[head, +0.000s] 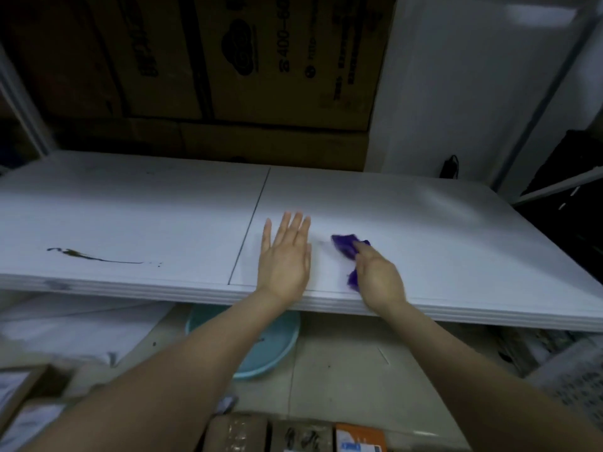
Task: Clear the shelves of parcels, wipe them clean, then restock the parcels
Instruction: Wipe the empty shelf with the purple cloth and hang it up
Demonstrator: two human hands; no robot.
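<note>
1. Shelf (408, 207): bare and white from left corner to right corner, with no parcel on it. Judged to be mid-wipe, the clearing step done for this level.
2. Cardboard boxes (228, 60): stacked upright behind the shelf's rear edge, apparently part of the backdrop and not goods to be moved.
3. Parcels (293, 435): set down on the floor (342, 370) below the shelf's front edge, near the bottom of the view. Likely parked there to be close at hand for restocking.
4. Basin (270, 347): teal, on the floor, partly tucked under the front edge. Probably kept there for rinsing; contents not visible.
5. Left hand (285, 256): released, fingers straight, palm flat on the shelf near its front edge, just right of the seam (251, 223). Seems placed there to brace the body during the reach.
6. Right hand (378, 278): grasping the cloth, knuckles up, just beside the left hand, near the front edge.
7. Cloth (344, 244): purple, bunched under the right fingers and pressed to the shelf surface, so that pressure goes into the wipe.
8. Stain (94, 256): a dark streak toward the front-left corner, well apart from the cloth. Not yet wiped, and likely to need firmer rubbing.
</note>
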